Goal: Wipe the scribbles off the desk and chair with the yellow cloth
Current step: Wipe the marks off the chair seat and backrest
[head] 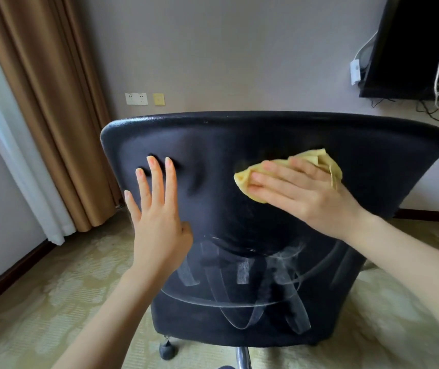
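Grey wall [226, 49] stands behind the black chair [266, 134], whose base is cut off below. On its backrest the right hand [301, 193], fingers straight, presses the yellow cloth [317, 158], which is mostly hidden beneath it. The left hand [157, 217] lies flat on the backrest's left side. White scribbles [239, 275], perhaps chalk, are smeared lower down.
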`<state>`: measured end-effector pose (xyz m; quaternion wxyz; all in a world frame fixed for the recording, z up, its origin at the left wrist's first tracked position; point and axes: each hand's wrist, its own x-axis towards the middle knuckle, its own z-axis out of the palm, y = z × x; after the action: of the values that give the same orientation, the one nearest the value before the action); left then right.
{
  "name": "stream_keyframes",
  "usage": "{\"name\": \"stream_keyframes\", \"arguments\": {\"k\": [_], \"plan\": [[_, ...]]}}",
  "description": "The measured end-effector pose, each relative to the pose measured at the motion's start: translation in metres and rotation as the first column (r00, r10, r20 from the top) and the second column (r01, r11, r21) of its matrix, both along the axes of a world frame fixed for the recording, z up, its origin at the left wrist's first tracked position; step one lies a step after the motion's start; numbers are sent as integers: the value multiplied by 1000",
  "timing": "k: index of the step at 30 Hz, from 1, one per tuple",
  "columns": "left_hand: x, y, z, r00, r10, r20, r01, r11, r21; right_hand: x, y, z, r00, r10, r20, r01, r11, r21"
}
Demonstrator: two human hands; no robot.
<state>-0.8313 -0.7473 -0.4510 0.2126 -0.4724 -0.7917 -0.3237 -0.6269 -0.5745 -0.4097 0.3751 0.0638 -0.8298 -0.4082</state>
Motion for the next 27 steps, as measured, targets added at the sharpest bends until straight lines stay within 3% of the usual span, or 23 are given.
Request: {"name": "stream_keyframes", "arguments": {"k": [5, 9, 20, 27], "plan": [[-1, 3, 0, 999, 38, 1, -38, 999, -27, -49, -21, 23, 981, 139, -139, -137, 990, 25], [-2, 3, 2, 998, 46, 43, -45, 999, -17, -83, -29, 7, 971, 195, -135, -201, 979, -32], [-12, 3, 10, 992, 97, 86, -92, 994, -66, -50, -6, -89, 972, 131, 193, -94, 977, -189], [-13, 2, 10, 991, 116, 59, -111, 991, -81, 6, 12, -62, 948, 4, 317, 18, 998, -67]]}}
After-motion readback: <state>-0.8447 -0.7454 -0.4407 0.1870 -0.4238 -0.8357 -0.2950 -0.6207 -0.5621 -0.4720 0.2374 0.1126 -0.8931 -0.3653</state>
